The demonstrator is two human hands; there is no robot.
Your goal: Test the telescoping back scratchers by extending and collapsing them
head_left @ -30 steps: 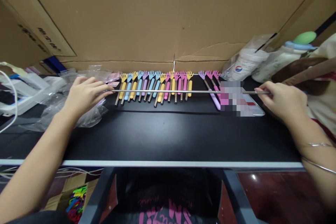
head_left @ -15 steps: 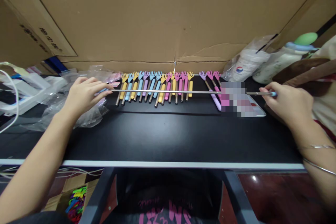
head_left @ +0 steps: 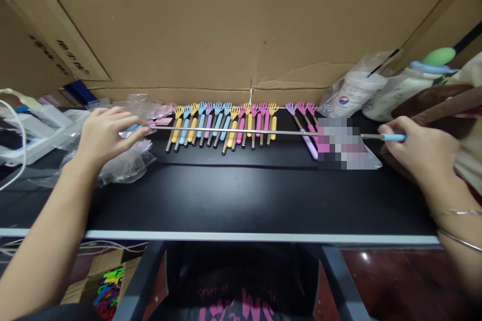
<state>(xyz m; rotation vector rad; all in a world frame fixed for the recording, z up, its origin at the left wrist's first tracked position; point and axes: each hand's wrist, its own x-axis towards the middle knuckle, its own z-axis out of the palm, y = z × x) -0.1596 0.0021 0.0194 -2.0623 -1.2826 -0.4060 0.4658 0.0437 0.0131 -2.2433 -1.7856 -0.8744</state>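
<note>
A telescopic back scratcher (head_left: 233,131) with a thin metal rod is drawn out long and held level above the black desk. My left hand (head_left: 101,136) is closed around its blue end at the left, where the claw is mostly hidden by my fingers. At the other end, my right hand (head_left: 425,153) grips the light blue handle (head_left: 393,137). Behind the rod lies a row of short, collapsed back scratchers (head_left: 218,123) in yellow, blue, purple and pink, claws toward the cardboard. Farther right, a purple back scratcher (head_left: 309,144) lies with two pink ones, partly covered by a blurred patch.
Clear plastic bags (head_left: 126,168) lie beneath my left hand, beside a white plastic rack (head_left: 45,135). A bagged cup (head_left: 350,93) and a bottle (head_left: 402,88) stand at the back right. A cardboard wall (head_left: 181,25) closes off the back. Below, a box holds colourful pieces (head_left: 109,288).
My hands have moved a little farther apart, the left going left and the right going right. More of the blue handle now shows in front of my right fingers.
</note>
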